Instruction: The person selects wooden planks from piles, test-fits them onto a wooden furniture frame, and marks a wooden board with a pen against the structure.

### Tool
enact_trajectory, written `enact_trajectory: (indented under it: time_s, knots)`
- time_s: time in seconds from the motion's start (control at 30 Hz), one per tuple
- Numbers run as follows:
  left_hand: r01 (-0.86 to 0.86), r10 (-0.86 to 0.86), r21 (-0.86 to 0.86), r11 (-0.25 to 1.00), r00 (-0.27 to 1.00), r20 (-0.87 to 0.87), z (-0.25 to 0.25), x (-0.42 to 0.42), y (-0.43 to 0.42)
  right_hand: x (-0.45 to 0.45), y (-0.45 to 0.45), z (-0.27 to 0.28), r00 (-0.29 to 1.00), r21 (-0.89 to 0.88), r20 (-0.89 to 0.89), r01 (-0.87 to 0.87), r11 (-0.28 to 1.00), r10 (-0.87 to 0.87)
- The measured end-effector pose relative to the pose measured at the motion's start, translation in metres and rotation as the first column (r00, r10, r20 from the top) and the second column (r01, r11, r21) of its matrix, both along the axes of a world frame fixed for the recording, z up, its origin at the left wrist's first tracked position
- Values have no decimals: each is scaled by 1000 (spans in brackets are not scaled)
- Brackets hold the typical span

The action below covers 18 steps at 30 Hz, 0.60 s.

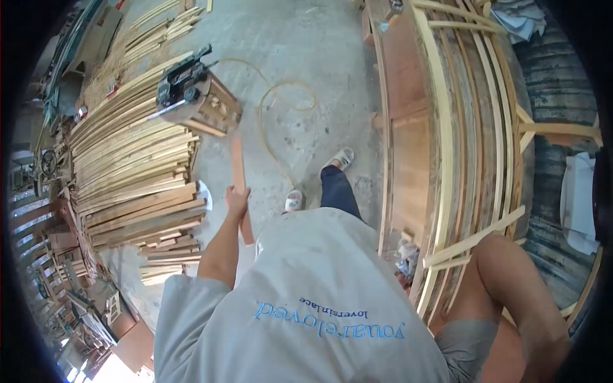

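Note:
My left hand (237, 199) is closed around the middle of a flat reddish-brown wooden board (238, 165), held low in front of my left side. The board runs lengthwise away from me, with one end beyond the hand and the other behind it. On the right, my bent right arm shows with the elbow raised beside a long wooden frame (442, 127). My right hand cannot be seen.
Stacks of wooden strips (128, 163) lie on the floor to the left. A black tool (182, 83) rests on a round-topped wooden stand (220, 105). A yellowish hose (260, 121) loops across the concrete floor near my feet. Long strips fill the frame.

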<state>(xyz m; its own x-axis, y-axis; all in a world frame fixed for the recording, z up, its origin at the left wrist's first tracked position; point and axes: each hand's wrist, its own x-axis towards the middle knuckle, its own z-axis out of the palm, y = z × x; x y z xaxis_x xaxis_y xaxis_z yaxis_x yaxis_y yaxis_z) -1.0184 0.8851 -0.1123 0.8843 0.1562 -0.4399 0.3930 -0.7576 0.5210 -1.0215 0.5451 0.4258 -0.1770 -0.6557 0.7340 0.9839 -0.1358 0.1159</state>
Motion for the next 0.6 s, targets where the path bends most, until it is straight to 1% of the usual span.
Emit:
enact_trajectory:
  time_s: [0.07,0.13,0.2,0.23,0.27,0.33,0.37,0.43,0.47,0.5,0.57,0.6]
  knots:
    - [-60,56,-48,997,995,-82,16,9,-6,28,-20,1,999,-35,48,9,999,-7]
    - [-42,46,64,997,997,-61,-8,18,0,59,-47,4,994,-67,107,25,997,-18]
    - [-115,132,128,985,983,-127,-21,27,-4,91,-77,7,986,-92,168,37,995,-21]
    - [-142,159,130,981,979,-130,-24,30,-9,109,-94,9,981,-98,193,45,994,-25]
    - [-162,179,133,978,975,-134,-23,37,-17,126,-112,14,975,-103,218,61,993,-37]
    - [-165,216,219,962,948,-234,-9,57,-47,158,-144,26,964,-120,261,85,989,-51]
    - [-168,216,209,963,949,-231,-9,66,-62,174,-156,34,958,-135,284,87,987,-45]
    - [-127,154,132,983,964,-217,-13,100,-98,205,-184,46,939,-165,343,93,982,-32]
    - [-78,93,112,991,987,-130,-12,117,-119,219,-194,49,932,-174,361,101,980,-32]
    - [-80,95,111,991,986,-137,1,135,-144,235,-204,52,928,-182,372,101,978,-26]
    - [-72,66,-135,988,997,-46,43,175,-200,268,-224,57,919,-201,394,80,976,6]
    - [-35,37,-175,984,999,10,53,194,-220,282,-235,61,910,-209,414,76,975,18]
